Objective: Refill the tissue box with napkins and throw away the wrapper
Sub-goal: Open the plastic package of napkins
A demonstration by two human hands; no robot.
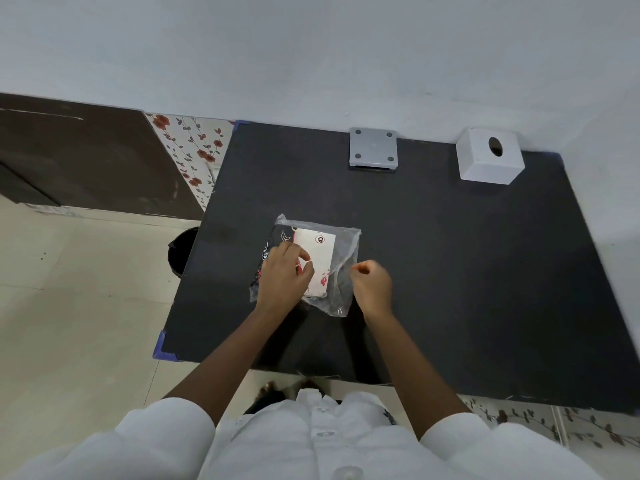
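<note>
A clear plastic packet of white printed napkins (313,258) lies near the middle of the black counter (450,271), toward its left edge. The left hand (285,271) presses flat on the packet, its grip loose. The right hand (372,284) has its grip pinched closed on the wrapper's right side. A white square tissue box (490,157) stands at the far right corner.

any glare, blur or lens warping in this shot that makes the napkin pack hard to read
Head view: wide-angle warping bows the black table edges; soft even light, faint shadows only. The clear plastic napkin wrapper shows mild sheen, and its print is too soft to read. The left hand covers part of it; the right hand pinches its edge. The white tissue box looks sharp.
</note>
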